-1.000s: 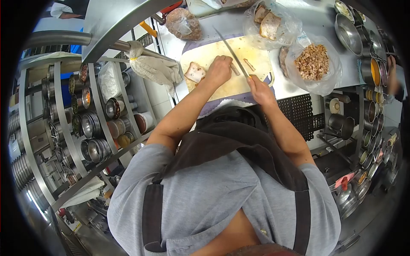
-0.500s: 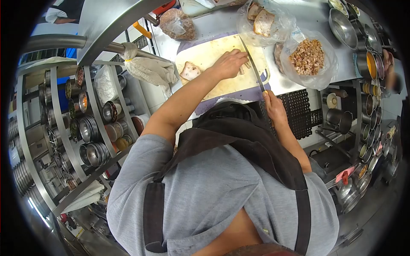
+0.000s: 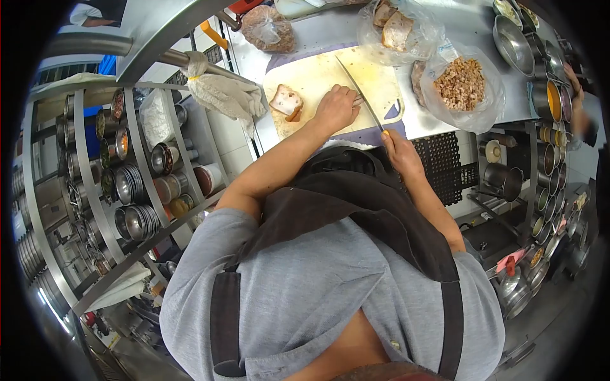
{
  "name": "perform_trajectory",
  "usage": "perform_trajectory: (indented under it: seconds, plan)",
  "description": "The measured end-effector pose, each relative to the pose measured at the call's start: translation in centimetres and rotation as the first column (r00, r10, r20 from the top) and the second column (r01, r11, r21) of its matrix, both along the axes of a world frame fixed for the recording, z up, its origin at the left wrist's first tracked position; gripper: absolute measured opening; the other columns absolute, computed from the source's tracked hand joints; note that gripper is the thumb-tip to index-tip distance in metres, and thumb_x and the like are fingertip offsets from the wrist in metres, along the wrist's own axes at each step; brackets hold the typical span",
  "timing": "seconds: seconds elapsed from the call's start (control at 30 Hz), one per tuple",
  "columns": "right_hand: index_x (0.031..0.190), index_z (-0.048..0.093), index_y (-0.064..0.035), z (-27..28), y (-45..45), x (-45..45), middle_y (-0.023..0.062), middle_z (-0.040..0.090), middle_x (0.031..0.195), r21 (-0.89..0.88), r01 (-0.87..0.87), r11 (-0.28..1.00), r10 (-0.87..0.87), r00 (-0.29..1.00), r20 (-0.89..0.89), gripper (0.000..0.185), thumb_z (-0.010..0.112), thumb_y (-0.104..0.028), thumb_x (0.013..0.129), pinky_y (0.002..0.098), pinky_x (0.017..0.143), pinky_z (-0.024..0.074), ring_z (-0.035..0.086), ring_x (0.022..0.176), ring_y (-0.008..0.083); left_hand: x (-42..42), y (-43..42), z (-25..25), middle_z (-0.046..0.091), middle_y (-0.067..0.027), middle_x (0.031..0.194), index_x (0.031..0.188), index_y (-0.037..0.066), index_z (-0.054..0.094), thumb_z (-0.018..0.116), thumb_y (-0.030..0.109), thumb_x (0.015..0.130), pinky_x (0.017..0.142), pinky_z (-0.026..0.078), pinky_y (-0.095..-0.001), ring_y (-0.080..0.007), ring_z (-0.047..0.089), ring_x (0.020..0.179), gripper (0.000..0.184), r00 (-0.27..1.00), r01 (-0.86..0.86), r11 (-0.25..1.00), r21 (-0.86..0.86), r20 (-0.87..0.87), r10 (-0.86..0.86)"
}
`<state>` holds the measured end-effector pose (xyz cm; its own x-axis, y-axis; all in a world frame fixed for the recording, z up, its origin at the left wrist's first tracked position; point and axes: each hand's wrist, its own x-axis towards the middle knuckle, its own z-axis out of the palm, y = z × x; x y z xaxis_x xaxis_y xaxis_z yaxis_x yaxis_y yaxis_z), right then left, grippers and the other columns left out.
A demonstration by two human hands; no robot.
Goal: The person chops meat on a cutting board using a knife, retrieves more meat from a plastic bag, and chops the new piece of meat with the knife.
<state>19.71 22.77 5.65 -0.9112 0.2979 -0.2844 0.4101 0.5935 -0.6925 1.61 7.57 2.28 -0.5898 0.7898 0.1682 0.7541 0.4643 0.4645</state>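
Observation:
My right hand is closed round the handle of a long kitchen knife, whose blade slants up and left across a pale cutting board. On the board, just left of the blade, my left hand has its fingers curled down over meat strips. Only a small end of the strips shows at the fingertips; the rest is hidden. A chunk of cooked meat with a browned edge lies at the board's left side, apart from both hands.
Right of the board, a plastic bag holds diced meat. Behind it, another bag holds larger meat pieces. A filled bag sits at the back left. Metal bowls line the right. A cloth hangs on a rail at left.
My left hand has come closer to my body and slightly left. The knife has swung left with it, its handle moving a little nearer me. Both hands keep their grip.

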Motion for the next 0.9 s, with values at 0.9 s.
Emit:
perform_trajectory:
  seconds: [0.9]
  plan:
    - [0.114, 0.057, -0.0052, -0.5, -0.2, -6.7, 0.0303, 0.064, 0.092, -0.082, 0.019, 0.996, -0.018, 1.0, 0.011, 0.037, 0.041, -0.036, 0.102, 0.0551, 0.079, 0.0458, 0.06, 0.092, 0.0493, 0.5, -0.6, 0.1, 0.063, -0.0169, 0.093, 0.095, 0.0, 0.067, 0.072, 0.01, 0.073, 0.085, 0.048, -0.0415, -0.0354, 0.057, 0.091, 0.025, 0.999, -0.028, 0.997, 0.078, 0.018, 0.027]
